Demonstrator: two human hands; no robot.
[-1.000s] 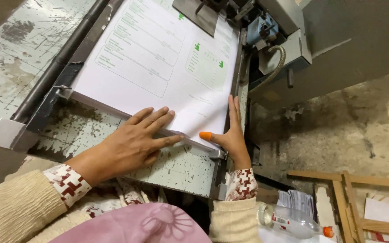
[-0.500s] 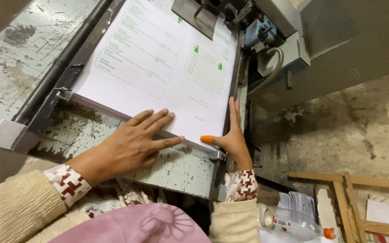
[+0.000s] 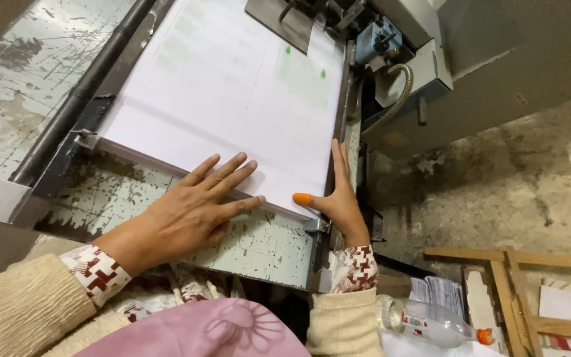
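Where the near edge of the paper stack (image 3: 232, 106) meets the chipped green table (image 3: 259, 241), squared up between both hands. Stack flat on the table, far end tucked under the grey plate (image 3: 285, 23) of the machine (image 3: 470, 73), left side against the dark rail (image 3: 90, 86), right side flush with the metal guide (image 3: 340, 119).

Left hand (image 3: 186, 215) flat and open, fingers spread, fingertips over the near edge and onto the top sheet; gripping nothing. Right hand (image 3: 338, 198) open too, set on edge along the right side of the stack, fingers straight beside the guide, thumb with an orange tip (image 3: 302, 198) touching the near corner; pressing, not grasping.

Bare table between stack and body, a little free room there. Right of the guide, a drop to stained floor (image 3: 510, 185), with wooden frames (image 3: 517, 277), a plastic bottle (image 3: 431, 322) and folded papers (image 3: 439, 291) near the right sleeve.
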